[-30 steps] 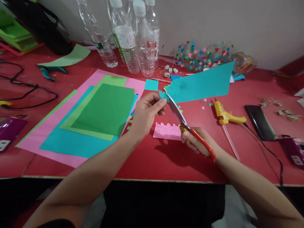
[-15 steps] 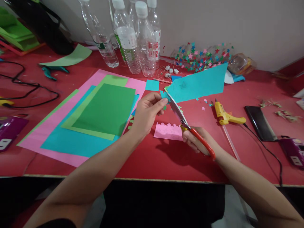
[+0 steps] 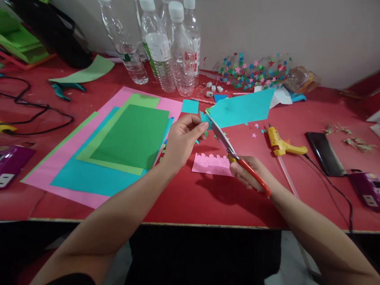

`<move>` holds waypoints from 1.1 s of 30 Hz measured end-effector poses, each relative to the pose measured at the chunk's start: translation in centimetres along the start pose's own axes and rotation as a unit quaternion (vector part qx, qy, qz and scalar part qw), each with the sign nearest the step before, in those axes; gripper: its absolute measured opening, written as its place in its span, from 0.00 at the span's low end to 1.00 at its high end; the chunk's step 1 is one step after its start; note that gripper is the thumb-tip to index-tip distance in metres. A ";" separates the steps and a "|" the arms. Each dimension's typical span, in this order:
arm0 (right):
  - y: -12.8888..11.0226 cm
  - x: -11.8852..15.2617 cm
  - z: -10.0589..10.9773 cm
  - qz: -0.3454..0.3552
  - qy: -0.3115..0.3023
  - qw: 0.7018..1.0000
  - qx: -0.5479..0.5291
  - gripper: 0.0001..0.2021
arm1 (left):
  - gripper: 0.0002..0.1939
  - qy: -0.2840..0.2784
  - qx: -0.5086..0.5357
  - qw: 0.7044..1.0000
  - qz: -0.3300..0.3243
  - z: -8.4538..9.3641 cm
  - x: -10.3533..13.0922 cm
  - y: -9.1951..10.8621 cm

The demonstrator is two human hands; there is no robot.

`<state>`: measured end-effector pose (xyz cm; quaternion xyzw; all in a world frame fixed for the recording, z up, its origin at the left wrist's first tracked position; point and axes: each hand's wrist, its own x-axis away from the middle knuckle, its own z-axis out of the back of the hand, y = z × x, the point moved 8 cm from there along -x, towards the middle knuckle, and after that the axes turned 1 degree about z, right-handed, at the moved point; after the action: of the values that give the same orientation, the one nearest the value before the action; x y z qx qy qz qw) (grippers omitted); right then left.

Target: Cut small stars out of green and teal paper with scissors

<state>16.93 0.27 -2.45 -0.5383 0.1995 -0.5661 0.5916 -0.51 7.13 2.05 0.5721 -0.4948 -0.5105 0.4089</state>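
Note:
My left hand pinches the left end of a turquoise paper strip, whose near-left edge is jagged. My right hand grips red-handled scissors; their blades reach up and left to the strip beside my left fingertips. Below the blades a pink paper piece with a notched upper edge lies on the red table. Small star cutouts are scattered right of the blades. A small turquoise square lies behind my left hand.
Stacked coloured sheets lie on the left. Plastic bottles stand at the back, beside a star-covered clear bottle on its side. A yellow glue gun and a black phone are on the right.
The turquoise strip's right end has swung down and left, showing more white paper behind it. A small turquoise bit now shows under my left fingers. My right hand has shifted slightly right.

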 end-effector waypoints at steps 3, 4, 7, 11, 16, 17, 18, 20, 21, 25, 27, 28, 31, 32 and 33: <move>-0.2 0.1 0.1 0.003 0.000 1.000 0.002 0.22 | 0.07 0.004 -0.013 1.000 -0.016 0.2 -0.1 0.3; -0.3 0.1 0.2 0.004 0.001 1.000 0.003 0.22 | 0.06 0.006 -0.016 1.000 -0.020 0.3 -0.2 0.4; -0.2 0.0 0.2 0.001 -0.004 1.000 0.009 0.20 | 0.05 0.024 -0.027 0.999 -0.033 1.0 -0.5 0.7; 0.5 -0.1 -0.5 -0.004 -0.039 0.999 -0.011 0.17 | 0.06 0.048 -0.041 0.996 -0.059 1.9 -0.8 1.1; 0.7 0.1 -1.2 0.005 -0.050 0.998 -0.040 0.15 | 0.02 -0.003 0.028 0.998 -0.050 1.0 -1.0 0.2; 0.6 0.1 -1.3 0.009 -0.046 0.998 -0.040 0.15 | 0.01 -0.018 0.053 0.998 -0.036 0.6 -0.9 -0.3; 0.5 0.1 -1.3 0.010 -0.040 0.998 -0.039 0.15 | 0.01 -0.031 0.078 0.996 -0.019 0.3 -0.9 -0.7; 0.4 0.2 -1.3 0.010 -0.028 0.999 -0.036 0.15 | 0.02 -0.048 0.121 0.991 0.011 -0.4 -0.7 -1.5; 0.3 0.2 -1.3 0.014 -0.020 0.999 -0.036 0.16 | 0.02 -0.054 0.136 0.989 0.020 -0.6 -0.6 -1.7; -0.3 0.3 -1.2 0.051 0.009 0.998 -0.037 0.17 | 0.02 -0.074 0.146 0.987 0.006 -1.2 -0.1 -1.4; -0.3 0.3 -1.2 0.053 0.016 0.998 -0.036 0.17 | 0.03 -0.062 0.145 0.988 -0.001 -1.0 -0.1 -1.2; -0.1 0.3 -1.3 0.051 0.017 0.998 -0.037 0.18 | 0.02 -0.048 0.146 0.988 -0.003 -0.8 -0.1 -1.2; 0.2 0.1 -1.5 0.049 0.012 0.998 -0.039 0.18 | 0.01 0.002 0.149 0.989 0.006 0.1 -0.4 -1.2; 0.2 0.1 -1.6 0.049 0.008 0.998 -0.037 0.18 | 0.01 0.012 0.147 0.989 0.008 0.3 -0.5 -1.2; 0.2 0.1 -1.7 0.047 0.003 0.998 -0.035 0.18 | 0.01 0.017 0.142 0.990 0.009 0.4 -0.5 -1.2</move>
<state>15.60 -0.54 -3.20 -0.5468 0.2462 -0.5318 0.5980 -0.76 7.87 0.91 0.6283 -0.5605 -0.4217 0.3366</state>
